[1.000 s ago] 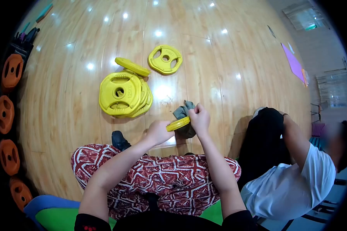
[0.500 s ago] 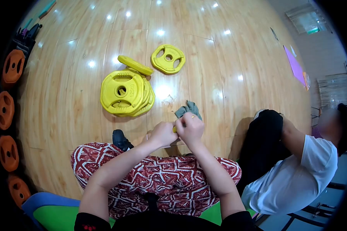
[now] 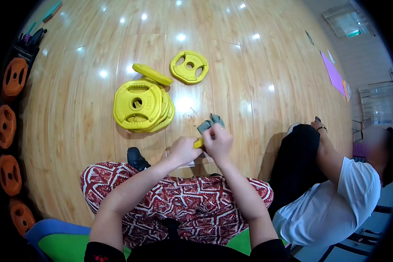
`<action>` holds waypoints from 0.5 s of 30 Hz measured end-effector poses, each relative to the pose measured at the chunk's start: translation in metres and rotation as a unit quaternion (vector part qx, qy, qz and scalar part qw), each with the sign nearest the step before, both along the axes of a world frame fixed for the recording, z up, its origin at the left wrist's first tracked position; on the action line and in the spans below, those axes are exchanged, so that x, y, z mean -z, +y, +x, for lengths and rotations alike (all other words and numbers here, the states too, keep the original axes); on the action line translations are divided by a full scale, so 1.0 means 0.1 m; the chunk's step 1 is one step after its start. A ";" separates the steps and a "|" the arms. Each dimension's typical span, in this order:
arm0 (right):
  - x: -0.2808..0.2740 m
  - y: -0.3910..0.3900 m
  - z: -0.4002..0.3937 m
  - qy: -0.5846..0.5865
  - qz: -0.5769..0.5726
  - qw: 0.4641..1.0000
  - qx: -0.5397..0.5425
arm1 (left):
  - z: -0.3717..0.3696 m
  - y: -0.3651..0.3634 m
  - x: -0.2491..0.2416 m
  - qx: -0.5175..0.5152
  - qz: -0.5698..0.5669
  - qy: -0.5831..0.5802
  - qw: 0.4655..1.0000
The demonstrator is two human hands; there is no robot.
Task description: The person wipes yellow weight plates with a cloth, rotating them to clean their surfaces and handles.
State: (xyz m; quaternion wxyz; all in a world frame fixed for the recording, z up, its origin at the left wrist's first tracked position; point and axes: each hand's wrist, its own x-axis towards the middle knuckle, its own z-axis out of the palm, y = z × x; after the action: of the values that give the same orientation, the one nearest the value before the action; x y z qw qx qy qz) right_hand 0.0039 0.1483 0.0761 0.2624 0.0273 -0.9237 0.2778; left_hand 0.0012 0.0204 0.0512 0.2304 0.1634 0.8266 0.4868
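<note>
My left hand (image 3: 184, 151) is closed around a yellow piece (image 3: 198, 143) with a ridged edge, coloured like the weight plates. Most of it is hidden, so its full shape does not show. Against its right end, my right hand (image 3: 219, 140) is closed, with a crumpled grey-green cloth (image 3: 209, 125) coming out at the far side of the fingers. Beyond my left hand stands a stack of yellow weight plates (image 3: 137, 105), the top one marked 1.25KG. A yellow plate (image 3: 152, 74) leans at the back of this stack, and another plate (image 3: 189, 67) lies flat on the floor.
A person in a white T-shirt (image 3: 336, 205) sits close on my right. Orange weight plates (image 3: 9, 174) line the left side. My patterned trousers (image 3: 174, 205) and a black shoe (image 3: 137, 159) are in front. A purple sheet (image 3: 332, 74) lies far right on the wooden floor (image 3: 257, 87).
My right hand has shifted slightly away from my left and turned, showing more of the yellow piece. The neighbour's hand has come into view by the knee. The plates stay put.
</note>
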 end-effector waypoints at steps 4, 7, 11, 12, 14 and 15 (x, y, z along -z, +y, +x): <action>0.20 0.34 -0.12 -0.132 -0.094 0.979 0.120 | -0.02 -0.01 -0.01 -0.021 0.000 -0.022 1.000; 0.25 0.52 -0.22 -0.118 -0.286 0.930 0.199 | -0.07 -0.08 0.05 -0.036 -0.016 0.022 0.999; 0.16 0.55 -0.28 -0.089 -0.406 0.881 0.226 | -0.20 -0.13 0.06 -0.048 -0.058 0.158 0.985; 0.17 0.53 -0.27 -0.092 -0.414 0.878 0.222 | -0.21 -0.14 0.03 -0.042 -0.062 0.161 0.984; 0.21 0.43 -0.24 -0.091 -0.414 0.881 0.211 | -0.23 -0.15 -0.04 -0.041 -0.037 0.026 0.998; 0.21 0.34 -0.22 -0.105 -0.426 0.881 0.179 | -0.22 -0.14 -0.05 -0.034 -0.041 0.029 0.998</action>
State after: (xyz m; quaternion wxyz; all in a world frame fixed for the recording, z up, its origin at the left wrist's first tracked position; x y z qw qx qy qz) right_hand -0.0178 0.1821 0.0551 0.1958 -0.2820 -0.7273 0.5943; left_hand -0.0211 0.0059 0.0562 0.1962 0.1395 0.8572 0.4553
